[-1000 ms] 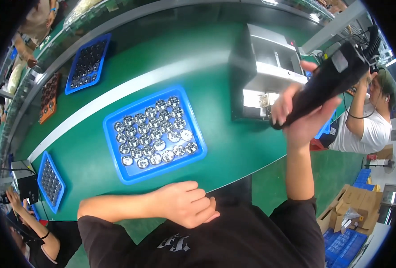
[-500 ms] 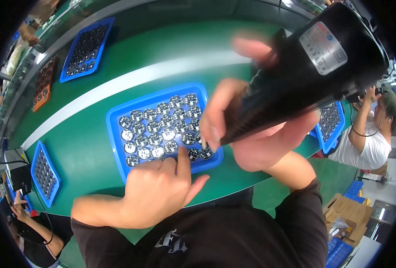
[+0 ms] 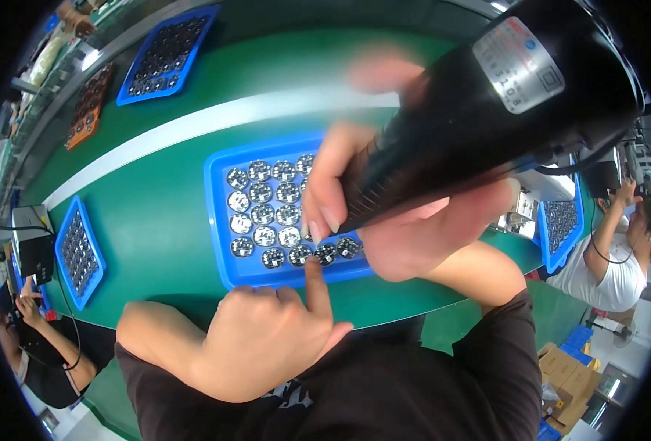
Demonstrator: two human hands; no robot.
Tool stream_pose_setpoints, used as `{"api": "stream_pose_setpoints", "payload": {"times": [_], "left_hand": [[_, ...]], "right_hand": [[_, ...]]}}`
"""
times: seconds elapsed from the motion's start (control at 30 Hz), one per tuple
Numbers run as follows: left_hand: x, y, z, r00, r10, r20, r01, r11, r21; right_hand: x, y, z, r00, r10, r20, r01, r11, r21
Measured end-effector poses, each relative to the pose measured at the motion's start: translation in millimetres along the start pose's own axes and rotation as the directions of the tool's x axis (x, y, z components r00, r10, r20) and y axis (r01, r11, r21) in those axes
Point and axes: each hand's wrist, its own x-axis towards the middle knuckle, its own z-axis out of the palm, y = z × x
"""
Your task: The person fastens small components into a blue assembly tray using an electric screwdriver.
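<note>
My right hand (image 3: 428,235) is wrapped around a thick black electric screwdriver (image 3: 458,110), which slants down and left over a blue tray (image 3: 217,220). The screwdriver's tip is hidden behind my right fingers. Rows of small round circuit-board parts (image 3: 263,214) lie in the tray, some with bright silvery faces. My left hand (image 3: 267,342) is at the tray's near rim, its index finger stretched to a round part (image 3: 300,255) in the nearest row. The left thumb stands apart and the other fingers are curled, with nothing seen in them.
A blue tray of parts (image 3: 167,55) and an orange tray (image 3: 89,110) stand at the far left. Other blue trays (image 3: 81,253) lie left and right (image 3: 560,220). One person (image 3: 608,253) works at the right, another at the left. Boxes (image 3: 568,378) stand at the lower right.
The view has shifted, so the tray appears farther right. My left index finger has drawn back to the nearest row. The screwdriver has moved left in the picture, still in my right hand.
</note>
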Motion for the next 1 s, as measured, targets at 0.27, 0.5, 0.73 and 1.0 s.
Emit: {"api": "stream_pose_setpoints", "payload": {"times": [0.27, 0.5, 0.73, 1.0], "left_hand": [[7.7, -7.6, 5.2, 0.997, -0.065, 0.037, 0.064, 0.998, 0.013], [14.3, -16.4, 12.8, 0.995, -0.068, 0.066, 0.067, 0.998, 0.019], [16.7, -19.2, 11.7, 0.997, -0.048, 0.057, 0.047, 0.999, 0.022], [22.5, -29.7, 18.8, 0.992, 0.023, 0.124, -0.011, 0.995, -0.096]], "right_hand": [[-4.5, 11.6, -3.2, 0.999, 0.052, -0.011, -0.053, 0.999, -0.002], [-5.1, 28.4, -8.4, 1.000, -0.027, 0.007, 0.026, 0.995, 0.101], [-3.2, 25.0, -2.8, 0.983, 0.183, -0.015, -0.181, 0.947, -0.265], [-11.4, 50.9, -10.8, 0.999, 0.048, 0.016, -0.041, 0.949, -0.313]]}}
